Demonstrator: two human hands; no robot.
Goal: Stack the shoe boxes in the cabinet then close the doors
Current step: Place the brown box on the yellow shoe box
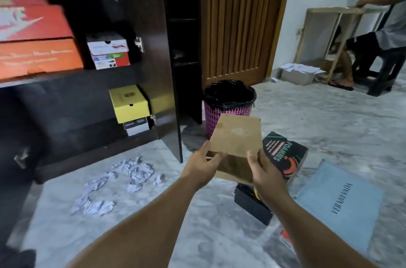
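I hold a plain brown shoe box up in front of me, above the floor. My left hand grips its near left corner and my right hand grips its near right side. The dark cabinet stands open at the left. Orange shoe boxes fill its upper shelf at the far left, with a white and red box pair further in. A yellow box sits on a small white box on the lower shelf. A black printed box, a pale blue box and a black box lie on the floor.
A pink waste basket with a black liner stands just behind the brown box. Crumpled paper litters the floor before the cabinet. The open cabinet door's edge juts out. A person sits at the far right by a wooden frame.
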